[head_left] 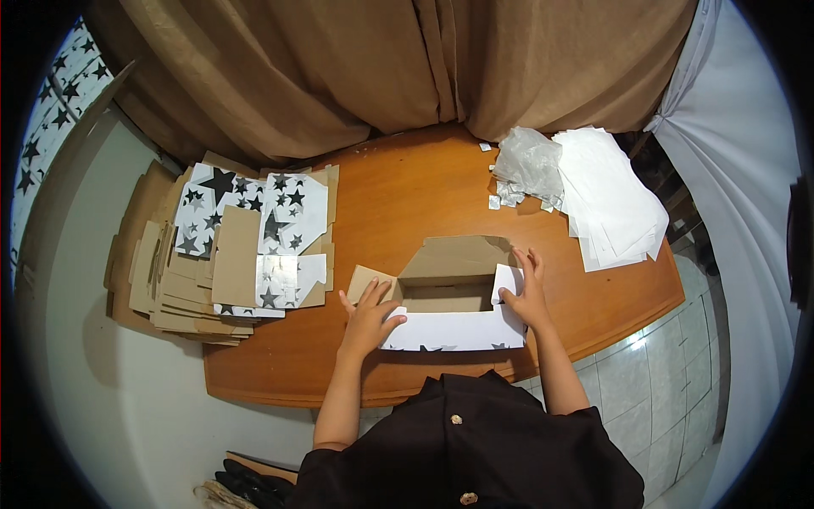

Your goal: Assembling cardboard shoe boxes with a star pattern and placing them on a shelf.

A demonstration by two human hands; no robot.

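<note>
A partly folded cardboard box (454, 331) stands near the table's front edge, white outside with black stars low on its front wall and plain brown inside. Its brown lid panel (462, 257) is raised at the far side. My left hand (367, 322) grips the left end, thumb at the front wall's corner and fingers spread over the brown side flap (370, 280). At the other end, my right hand (530, 297) holds the box between thumb and fingers, the thumb by a white side flap (507, 282).
Flat star-printed cardboard blanks (235, 271) are stacked at the left. Back right lie white paper sheets (615, 199), a crumpled clear plastic bag (527, 161) and small white packets (494, 203). A brown curtain (339, 68) hangs behind the wooden table (369, 195).
</note>
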